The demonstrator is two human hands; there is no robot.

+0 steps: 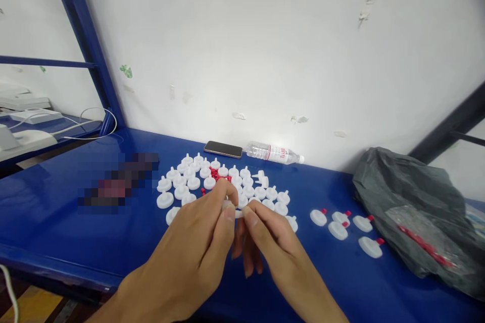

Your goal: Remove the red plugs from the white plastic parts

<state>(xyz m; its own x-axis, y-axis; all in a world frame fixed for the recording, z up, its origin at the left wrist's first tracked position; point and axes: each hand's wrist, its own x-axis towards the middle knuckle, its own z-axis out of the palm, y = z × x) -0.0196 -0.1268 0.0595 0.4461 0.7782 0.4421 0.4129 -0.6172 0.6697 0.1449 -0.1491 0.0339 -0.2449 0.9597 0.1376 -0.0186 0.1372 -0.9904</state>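
Observation:
In the head view my left hand (206, 239) and my right hand (275, 242) meet over the front middle of the table. Between their fingertips is a white nozzle cap (238, 214), mostly hidden by the fingers. My left thumb and fingers close on one side of it. The right thumb and index finger pinch its other side, while the other right fingers curl below. Behind the hands stand several white nozzle caps (164, 200) with their spouts up. Small red tips (215, 172) lie in a pile among them.
On the right lie several white caps with red tips (338, 230). Beside them is a dark plastic bag (394, 186) with a clear bag of red pieces (428, 246) on it. A phone (223, 149) and a plastic bottle (275, 153) lie by the wall. A blurred patch covers something at left.

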